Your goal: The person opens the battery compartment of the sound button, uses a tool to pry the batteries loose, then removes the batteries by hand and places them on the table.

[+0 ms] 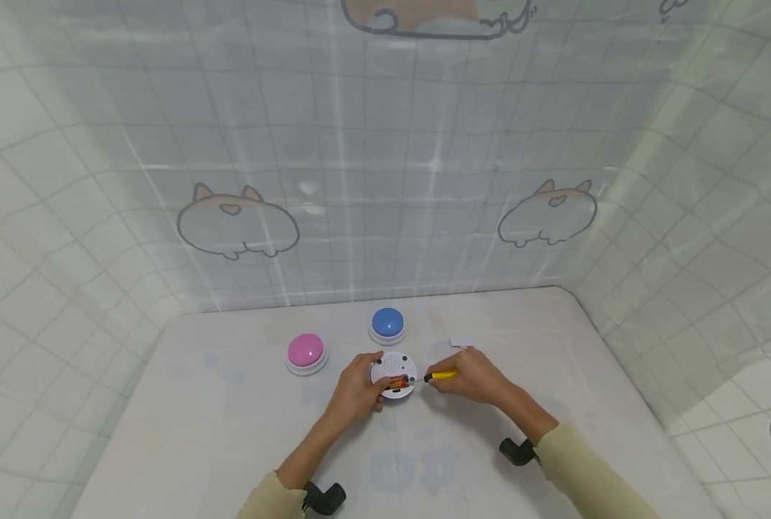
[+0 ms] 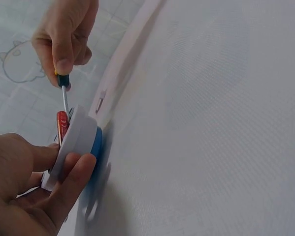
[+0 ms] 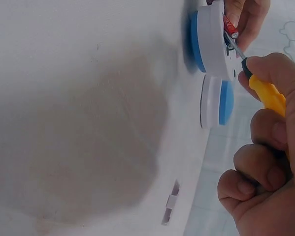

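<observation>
My left hand (image 1: 356,389) holds a round push-button device (image 1: 393,362) turned over, its white underside up and its blue dome facing the table. Red batteries (image 1: 396,382) lie in its uncovered compartment; one red battery (image 2: 62,125) sticks up at a tilt in the left wrist view. With my right hand (image 1: 473,376) I grip a screwdriver (image 3: 268,93) by its yellow and black handle. Its metal shaft (image 2: 65,97) reaches the compartment beside the battery's end. The exact contact of the tip is hard to make out.
A blue-domed button (image 1: 388,323) stands just behind the held device, and a pink-domed button (image 1: 305,350) to the left. Behind my right hand lies a small white piece, seemingly a battery cover (image 1: 461,341). A patterned curtain wall (image 1: 385,238) borders the white table (image 1: 230,447).
</observation>
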Demonstrator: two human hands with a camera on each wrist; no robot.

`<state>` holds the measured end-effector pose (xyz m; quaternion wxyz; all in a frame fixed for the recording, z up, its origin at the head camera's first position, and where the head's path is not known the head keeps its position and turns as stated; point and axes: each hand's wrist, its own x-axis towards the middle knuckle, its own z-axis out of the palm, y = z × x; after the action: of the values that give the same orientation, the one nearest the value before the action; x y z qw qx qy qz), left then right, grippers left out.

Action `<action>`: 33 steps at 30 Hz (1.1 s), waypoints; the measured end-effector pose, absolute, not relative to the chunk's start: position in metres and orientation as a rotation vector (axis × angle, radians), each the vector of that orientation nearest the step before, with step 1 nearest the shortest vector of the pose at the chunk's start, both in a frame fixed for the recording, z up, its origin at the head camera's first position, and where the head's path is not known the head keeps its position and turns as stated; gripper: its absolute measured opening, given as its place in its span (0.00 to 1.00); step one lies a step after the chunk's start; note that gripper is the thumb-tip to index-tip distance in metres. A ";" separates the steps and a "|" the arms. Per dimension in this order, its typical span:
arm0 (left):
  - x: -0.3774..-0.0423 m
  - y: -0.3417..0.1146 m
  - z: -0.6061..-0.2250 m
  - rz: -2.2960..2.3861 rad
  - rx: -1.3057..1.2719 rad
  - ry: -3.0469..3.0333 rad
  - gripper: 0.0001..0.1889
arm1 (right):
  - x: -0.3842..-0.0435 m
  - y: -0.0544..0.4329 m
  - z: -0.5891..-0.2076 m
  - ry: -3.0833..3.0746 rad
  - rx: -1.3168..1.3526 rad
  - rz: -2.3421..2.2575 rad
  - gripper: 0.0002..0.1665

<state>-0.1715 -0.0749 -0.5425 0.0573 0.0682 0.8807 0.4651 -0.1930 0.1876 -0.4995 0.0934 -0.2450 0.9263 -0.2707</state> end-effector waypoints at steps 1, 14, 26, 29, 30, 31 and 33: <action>-0.171 -0.075 -0.543 1.417 0.209 2.667 0.30 | -0.192 0.187 -0.500 2.754 -0.718 -0.802 0.13; -0.170 -0.078 -0.547 1.483 0.215 2.626 0.30 | -0.179 0.196 -0.506 2.714 -0.538 -0.806 0.15; -0.168 -0.078 -0.548 1.479 0.236 2.622 0.30 | -0.158 0.226 -0.520 2.678 -0.572 -0.932 0.13; -0.168 -0.078 -0.548 1.472 0.224 2.628 0.30 | -0.155 0.230 -0.526 2.680 -0.514 -0.917 0.12; -0.168 -0.078 -0.548 1.469 0.216 2.626 0.30 | -0.154 0.231 -0.528 2.685 -0.492 -0.903 0.11; -0.168 -0.078 -0.548 1.465 0.207 2.626 0.30 | -0.154 0.232 -0.530 2.692 -0.476 -0.888 0.11; -0.169 -0.078 -0.548 1.465 0.213 2.627 0.30 | -0.153 0.234 -0.533 2.709 -0.451 -0.852 0.11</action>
<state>-0.1686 -0.0777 -0.5480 0.0631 0.0703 0.8695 0.4848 -0.1527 0.2336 -0.5331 0.1325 -0.1556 0.9338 -0.2937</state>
